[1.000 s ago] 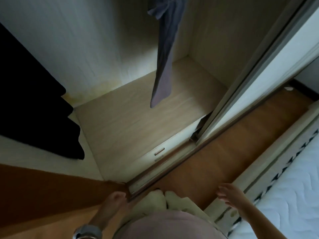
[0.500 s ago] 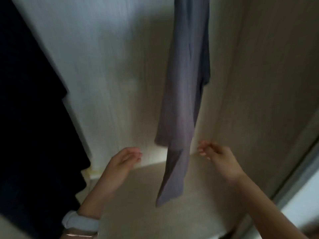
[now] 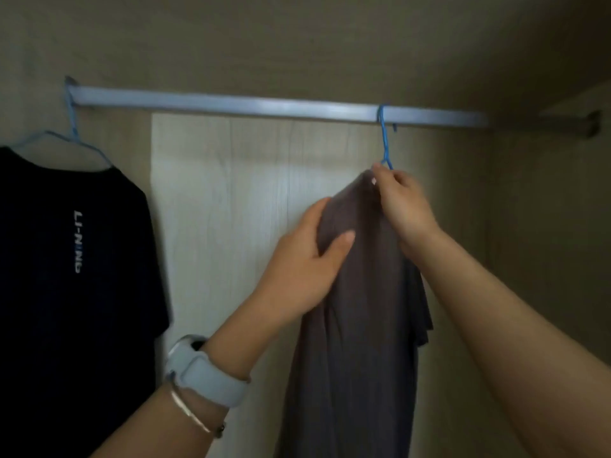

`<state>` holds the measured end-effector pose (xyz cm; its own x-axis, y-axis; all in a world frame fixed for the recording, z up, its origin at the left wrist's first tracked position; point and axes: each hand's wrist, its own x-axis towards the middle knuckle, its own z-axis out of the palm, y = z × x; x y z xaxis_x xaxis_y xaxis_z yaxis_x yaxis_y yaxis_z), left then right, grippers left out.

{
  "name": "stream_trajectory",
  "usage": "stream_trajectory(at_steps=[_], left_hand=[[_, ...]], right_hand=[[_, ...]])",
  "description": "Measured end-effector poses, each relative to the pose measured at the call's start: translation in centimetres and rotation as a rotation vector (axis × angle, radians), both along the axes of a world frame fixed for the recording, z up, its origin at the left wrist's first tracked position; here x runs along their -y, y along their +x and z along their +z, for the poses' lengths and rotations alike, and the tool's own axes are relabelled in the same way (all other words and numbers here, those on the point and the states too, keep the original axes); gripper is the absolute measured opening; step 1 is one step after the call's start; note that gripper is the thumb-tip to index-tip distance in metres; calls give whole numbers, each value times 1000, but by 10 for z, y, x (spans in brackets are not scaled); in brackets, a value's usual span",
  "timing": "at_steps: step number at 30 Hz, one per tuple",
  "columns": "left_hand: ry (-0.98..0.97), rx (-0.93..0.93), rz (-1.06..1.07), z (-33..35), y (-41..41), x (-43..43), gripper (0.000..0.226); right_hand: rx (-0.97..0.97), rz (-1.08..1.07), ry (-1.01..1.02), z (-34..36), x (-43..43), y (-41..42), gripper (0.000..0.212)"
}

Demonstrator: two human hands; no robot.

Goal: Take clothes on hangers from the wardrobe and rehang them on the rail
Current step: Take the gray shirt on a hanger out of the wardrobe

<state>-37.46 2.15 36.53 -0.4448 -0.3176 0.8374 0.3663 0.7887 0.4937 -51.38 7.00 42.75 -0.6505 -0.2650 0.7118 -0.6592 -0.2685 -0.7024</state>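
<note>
Nearest: left wrist with pale watch (image 3: 206, 375) and thin metal bangle (image 3: 190, 413); watch face turned away, unreadable. Both forearms cut off by lower frame edge.

Left hand (image 3: 305, 259) clamped on grey T-shirt (image 3: 357, 325) just below shoulder line, thumb across front, fingers (image 3: 315, 213) wrapped behind the cloth and mostly hidden. Right hand (image 3: 401, 206) closed at the shirt's neck, fingertips pinched at base of blue hanger (image 3: 385, 140); hanger body hidden inside the fabric, only the hook and stem visible. Small white tag at collar, too small to read. Shirt hem cut off below.

Further back: hook over silver rail (image 3: 264, 105), right of middle. Far left on same rail, second pale blue hanger (image 3: 71, 133) carrying black T-shirt (image 3: 66, 292), printed "LI-NING" vertically in pale letters; left side cropped. Behind: wardrobe back panel (image 3: 231, 193), pale wood grain, edges dim.
</note>
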Motion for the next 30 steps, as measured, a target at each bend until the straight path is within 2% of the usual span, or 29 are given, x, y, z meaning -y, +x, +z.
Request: stream_trajectory(at_steps=[3, 6, 7, 9, 11, 13, 16, 20, 23, 26, 30], left_hand=[[-228, 98, 142, 8, -6, 4, 45], [-301, 161, 144, 8, 0, 10, 47], [-328, 190, 131, 9, 5, 13, 47], [-366, 254, 104, 14, 17, 25, 46], [-317, 302, 159, 24, 30, 43, 48], [-309, 311, 314, 36, 45, 71, 43], [-354, 354, 638, 55, 73, 124, 32], [-244, 384, 1066, 90, 124, 189, 39], [-141, 477, 1337, 110, 158, 219, 42], [-12, 548, 1383, 123, 171, 219, 40], [41, 610, 1289, 140, 167, 219, 27]], right_hand=[[85, 15, 41, 27, 21, -12, 42], [313, 207, 25, 42, 33, -21, 12], [368, 265, 8, 46, 36, -21, 9], [413, 281, -14, 50, 44, -21, 20], [422, 294, 4, 51, 53, -14, 29], [419, 382, 11, 51, 64, 2, 30], [395, 522, 35, 52, 84, 36, 23], [352, 598, 79, 56, 116, 73, 22], [350, 626, 107, 58, 135, 87, 18], [335, 628, 107, 59, 148, 90, 18], [356, 641, 86, 62, 156, 87, 17]])
